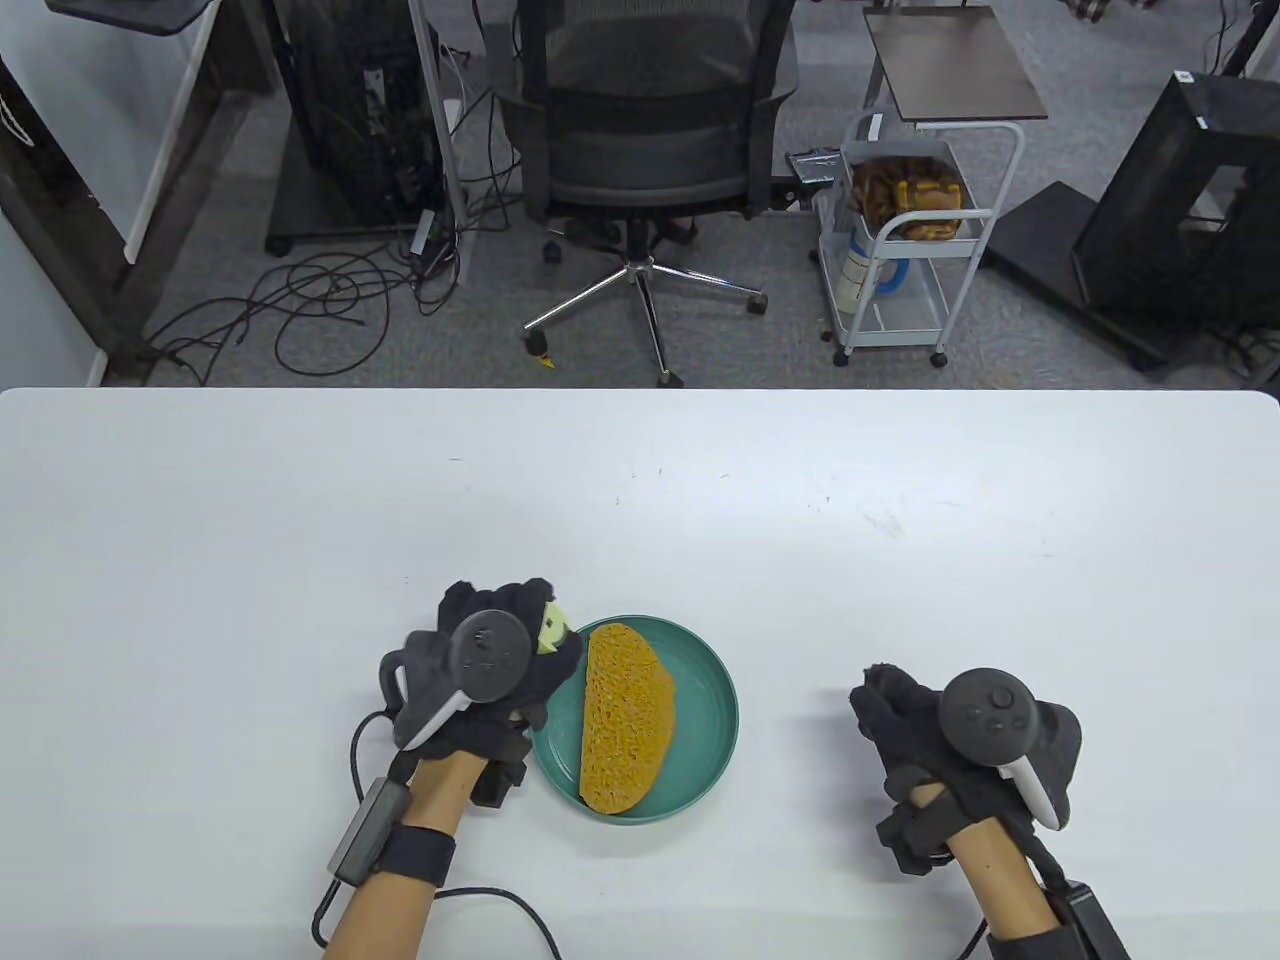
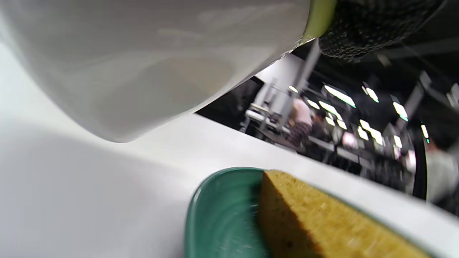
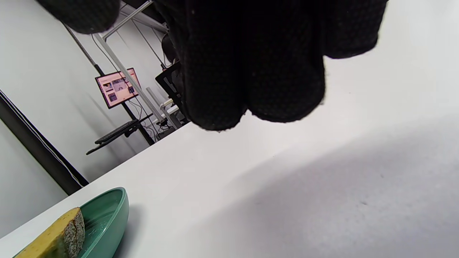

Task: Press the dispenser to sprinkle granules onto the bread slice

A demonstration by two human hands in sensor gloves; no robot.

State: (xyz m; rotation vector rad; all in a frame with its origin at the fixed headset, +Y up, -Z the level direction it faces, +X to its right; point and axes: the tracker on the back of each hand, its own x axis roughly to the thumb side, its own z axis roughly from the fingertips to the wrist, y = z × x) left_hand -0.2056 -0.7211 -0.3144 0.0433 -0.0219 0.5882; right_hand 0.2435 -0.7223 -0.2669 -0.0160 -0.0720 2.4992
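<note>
A yellow-brown bread slice (image 1: 625, 717) lies on a green plate (image 1: 712, 700) near the table's front. My left hand (image 1: 500, 660) grips a white dispenser with a pale green top (image 1: 551, 628) at the plate's left rim, held above the table. In the left wrist view the dispenser's white body (image 2: 150, 64) fills the top, tilted over the plate (image 2: 222, 215) and bread slice (image 2: 322, 222). My right hand (image 1: 905, 715) rests on the table right of the plate, fingers loosely curled and holding nothing; its fingers (image 3: 251, 71) hang over bare table in the right wrist view.
The white table (image 1: 640, 480) stretches wide beyond the plate. Behind its far edge stand an office chair (image 1: 650, 150) and a white trolley (image 1: 905, 250). Cables trail from both wrists at the front edge.
</note>
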